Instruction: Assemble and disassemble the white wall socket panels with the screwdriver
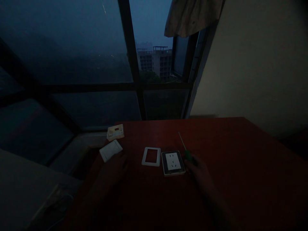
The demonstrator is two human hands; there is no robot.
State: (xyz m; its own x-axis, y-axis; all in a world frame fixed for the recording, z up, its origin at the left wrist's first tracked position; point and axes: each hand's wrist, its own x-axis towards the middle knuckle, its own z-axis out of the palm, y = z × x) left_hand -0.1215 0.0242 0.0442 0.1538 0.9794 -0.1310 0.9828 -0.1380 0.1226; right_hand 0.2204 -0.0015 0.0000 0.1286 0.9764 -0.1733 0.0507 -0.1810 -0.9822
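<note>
A screwdriver with a green handle is gripped in my right hand. Its thin shaft points away from me, up and to the left. Just left of that hand lies a socket with a white centre and a dark surround. Beside the socket is a flat white frame with a rectangular opening. At the table's left side, my left hand has its fingers closed at the lower right corner of a white plate. Darkness hides most finger detail there.
A shallow white box sits behind the plate at the left edge of the reddish-brown table. Dark-framed windows rise beyond the table. A pale wall stands at right, and a curtain hangs above.
</note>
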